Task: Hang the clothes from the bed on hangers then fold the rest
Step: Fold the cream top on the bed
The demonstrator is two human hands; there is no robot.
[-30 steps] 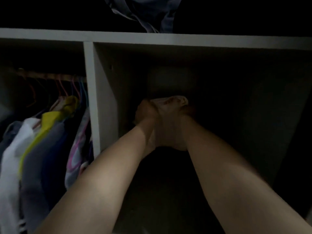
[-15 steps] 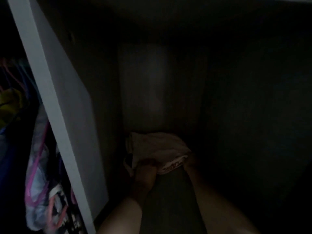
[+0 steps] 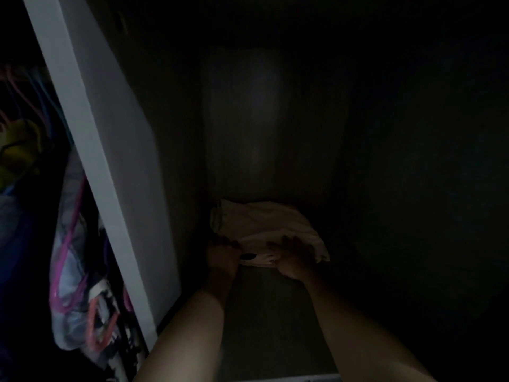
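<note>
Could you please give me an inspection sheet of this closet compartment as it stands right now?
Surface: shelf floor of the right compartment, very dim; details are lost in the dark.
Job's things: pale folded garment lies on the shelf, towards the back wall.
Clutter: nothing seen.
Hands: left hand is at the garment's near left edge, its grip too dark to tell; right hand rests on the garment's near right part, fingers spread.
Cables: nothing seen.
Surroundings: white divider panel on the left; beyond it, hanging clothes.
</note>
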